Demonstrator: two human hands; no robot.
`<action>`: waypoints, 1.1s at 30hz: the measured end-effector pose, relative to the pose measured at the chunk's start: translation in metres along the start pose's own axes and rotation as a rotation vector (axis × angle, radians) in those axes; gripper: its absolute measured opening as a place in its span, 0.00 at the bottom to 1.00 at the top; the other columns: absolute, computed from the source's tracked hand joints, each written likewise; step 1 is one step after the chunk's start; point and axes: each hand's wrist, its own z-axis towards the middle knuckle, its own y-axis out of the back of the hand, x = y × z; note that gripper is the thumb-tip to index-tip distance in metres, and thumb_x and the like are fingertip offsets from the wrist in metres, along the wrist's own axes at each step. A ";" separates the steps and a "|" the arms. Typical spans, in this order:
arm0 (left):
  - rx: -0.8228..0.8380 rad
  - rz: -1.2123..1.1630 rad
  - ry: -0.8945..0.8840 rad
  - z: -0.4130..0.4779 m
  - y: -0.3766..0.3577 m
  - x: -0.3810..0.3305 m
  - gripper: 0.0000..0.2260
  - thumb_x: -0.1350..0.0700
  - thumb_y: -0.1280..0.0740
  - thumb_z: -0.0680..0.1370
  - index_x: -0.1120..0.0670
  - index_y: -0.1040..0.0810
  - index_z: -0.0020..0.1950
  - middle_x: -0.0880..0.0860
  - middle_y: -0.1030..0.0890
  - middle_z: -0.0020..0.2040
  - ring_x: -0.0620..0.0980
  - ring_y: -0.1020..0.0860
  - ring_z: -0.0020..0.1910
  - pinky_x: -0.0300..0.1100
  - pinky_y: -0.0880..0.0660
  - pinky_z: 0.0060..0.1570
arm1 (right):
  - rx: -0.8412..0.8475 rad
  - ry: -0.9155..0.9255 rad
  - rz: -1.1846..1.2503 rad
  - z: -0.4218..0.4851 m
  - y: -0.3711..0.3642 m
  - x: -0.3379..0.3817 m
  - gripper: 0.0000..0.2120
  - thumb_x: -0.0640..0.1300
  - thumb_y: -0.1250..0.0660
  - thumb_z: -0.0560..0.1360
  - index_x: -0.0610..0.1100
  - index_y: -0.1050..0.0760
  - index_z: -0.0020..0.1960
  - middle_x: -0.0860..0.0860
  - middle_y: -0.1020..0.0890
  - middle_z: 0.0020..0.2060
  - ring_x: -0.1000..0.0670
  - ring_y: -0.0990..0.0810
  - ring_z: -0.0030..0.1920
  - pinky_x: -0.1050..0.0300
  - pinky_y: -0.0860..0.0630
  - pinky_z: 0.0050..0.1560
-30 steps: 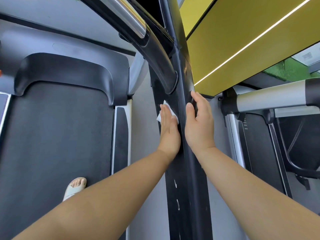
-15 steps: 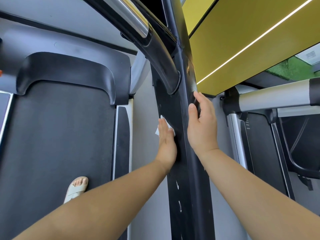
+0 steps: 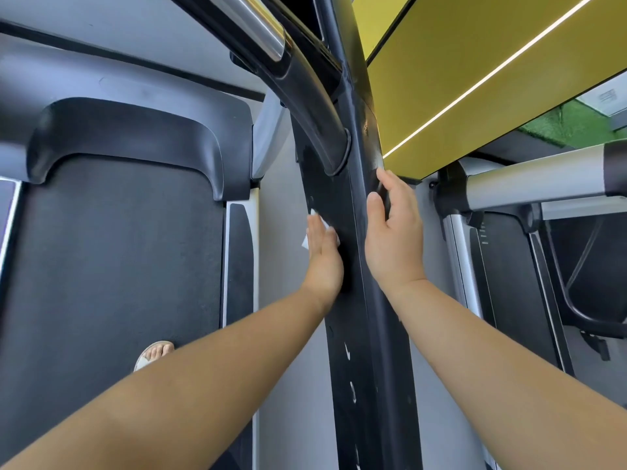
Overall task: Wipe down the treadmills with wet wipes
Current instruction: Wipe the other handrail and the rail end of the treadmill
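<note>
A black upright post (image 3: pixel 369 334) of the treadmill runs down the middle of the view. My left hand (image 3: pixel 324 256) lies flat against the post's left face and presses a white wet wipe (image 3: pixel 307 239) onto it; only the wipe's edges show past my fingers. My right hand (image 3: pixel 393 239) rests on the post's right edge, fingers curled round behind it. The treadmill's dark belt (image 3: pixel 115 283) fills the left side.
A black handrail (image 3: pixel 305 106) with a silver section joins the post above my hands. A second treadmill (image 3: pixel 509 283) with a silver handrail (image 3: pixel 543 184) stands at the right. A yellow wall panel (image 3: pixel 475 72) is beyond. My sandalled foot (image 3: pixel 154 355) stands on the left belt.
My left hand slid the wipe down the post's left face over the last second. My right hand has kept its hold on the post's right edge.
</note>
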 end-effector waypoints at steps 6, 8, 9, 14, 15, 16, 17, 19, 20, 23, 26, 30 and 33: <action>0.045 0.051 -0.248 -0.029 -0.011 0.010 0.28 0.35 0.57 0.78 0.40 0.62 0.75 0.36 0.61 0.76 0.32 0.61 0.73 0.44 0.59 0.75 | 0.001 -0.001 0.005 0.001 0.000 -0.001 0.18 0.43 0.44 0.82 0.46 0.32 0.71 0.52 0.31 0.69 0.56 0.35 0.70 0.83 0.45 0.58; 0.068 0.063 -0.294 -0.050 -0.014 0.022 0.24 0.41 0.57 0.80 0.40 0.64 0.72 0.34 0.64 0.73 0.29 0.63 0.71 0.41 0.62 0.75 | 0.004 -0.007 0.007 0.000 0.000 0.000 0.18 0.43 0.44 0.82 0.47 0.33 0.71 0.52 0.31 0.69 0.57 0.35 0.70 0.83 0.45 0.58; 0.066 0.078 -0.314 -0.052 -0.014 0.023 0.22 0.44 0.57 0.81 0.41 0.65 0.71 0.35 0.64 0.73 0.29 0.64 0.71 0.40 0.62 0.75 | 0.007 -0.010 0.008 0.000 0.000 0.000 0.18 0.43 0.45 0.82 0.47 0.33 0.71 0.53 0.31 0.69 0.57 0.35 0.70 0.81 0.44 0.59; 0.025 0.085 -0.346 -0.010 -0.006 -0.011 0.22 0.50 0.57 0.84 0.46 0.63 0.76 0.40 0.62 0.76 0.36 0.63 0.74 0.45 0.61 0.75 | 0.002 -0.013 0.026 0.000 0.001 0.002 0.18 0.42 0.44 0.82 0.46 0.33 0.71 0.52 0.31 0.69 0.56 0.35 0.70 0.67 0.40 0.68; 0.008 0.072 -0.336 -0.003 -0.006 -0.017 0.22 0.51 0.57 0.84 0.46 0.62 0.76 0.40 0.62 0.76 0.36 0.62 0.74 0.46 0.60 0.76 | 0.001 -0.014 0.031 0.000 0.001 0.002 0.18 0.42 0.44 0.82 0.46 0.33 0.71 0.52 0.31 0.69 0.56 0.35 0.70 0.66 0.40 0.68; -0.008 0.065 -0.328 0.001 -0.006 -0.020 0.22 0.51 0.57 0.84 0.46 0.62 0.76 0.40 0.61 0.76 0.36 0.62 0.74 0.46 0.60 0.76 | 0.000 -0.015 0.036 0.001 0.001 0.003 0.18 0.42 0.44 0.82 0.46 0.33 0.71 0.52 0.30 0.69 0.56 0.35 0.70 0.66 0.40 0.68; -0.012 0.066 -0.323 -0.001 -0.008 -0.022 0.22 0.51 0.57 0.84 0.45 0.62 0.76 0.39 0.61 0.76 0.36 0.62 0.74 0.46 0.60 0.76 | -0.001 -0.018 0.039 0.000 0.001 0.002 0.18 0.42 0.44 0.82 0.46 0.32 0.71 0.52 0.30 0.69 0.56 0.35 0.70 0.67 0.40 0.68; 0.021 0.077 -0.358 -0.021 -0.013 -0.014 0.22 0.48 0.56 0.83 0.43 0.63 0.75 0.37 0.62 0.75 0.33 0.62 0.73 0.42 0.61 0.75 | -0.002 -0.016 0.039 0.000 0.001 0.003 0.18 0.42 0.44 0.82 0.46 0.32 0.71 0.52 0.30 0.69 0.56 0.35 0.70 0.68 0.40 0.66; 0.056 0.083 -0.376 -0.036 -0.016 -0.006 0.23 0.46 0.56 0.82 0.42 0.63 0.74 0.35 0.63 0.74 0.31 0.62 0.72 0.38 0.61 0.74 | -0.003 -0.016 0.039 0.001 0.002 0.003 0.18 0.42 0.44 0.82 0.46 0.32 0.70 0.52 0.30 0.69 0.56 0.35 0.70 0.69 0.41 0.65; 0.116 0.126 -0.405 -0.066 -0.017 0.019 0.24 0.46 0.56 0.80 0.43 0.64 0.73 0.33 0.64 0.72 0.26 0.63 0.69 0.25 0.62 0.68 | -0.006 -0.022 0.043 0.001 0.002 0.003 0.17 0.43 0.44 0.82 0.46 0.32 0.70 0.52 0.30 0.68 0.56 0.34 0.69 0.70 0.40 0.64; 0.102 0.127 -0.371 -0.050 -0.014 0.004 0.22 0.51 0.56 0.84 0.46 0.63 0.75 0.35 0.64 0.73 0.28 0.64 0.70 0.28 0.63 0.69 | -0.006 -0.021 0.045 0.000 0.002 0.004 0.17 0.43 0.44 0.81 0.46 0.32 0.70 0.51 0.29 0.67 0.55 0.33 0.69 0.69 0.39 0.64; 0.050 0.121 -0.334 -0.029 -0.012 -0.018 0.23 0.50 0.56 0.83 0.46 0.62 0.76 0.37 0.62 0.76 0.32 0.63 0.72 0.38 0.62 0.74 | 0.018 -0.056 0.052 -0.001 0.003 0.007 0.18 0.44 0.45 0.82 0.48 0.32 0.71 0.54 0.30 0.68 0.57 0.33 0.68 0.69 0.38 0.62; 0.111 0.120 -0.372 -0.055 -0.015 0.010 0.25 0.45 0.56 0.80 0.41 0.64 0.74 0.35 0.63 0.75 0.30 0.63 0.71 0.41 0.61 0.75 | 0.081 -0.102 0.137 -0.002 0.013 0.011 0.19 0.47 0.47 0.82 0.50 0.35 0.72 0.56 0.32 0.69 0.61 0.35 0.67 0.68 0.38 0.65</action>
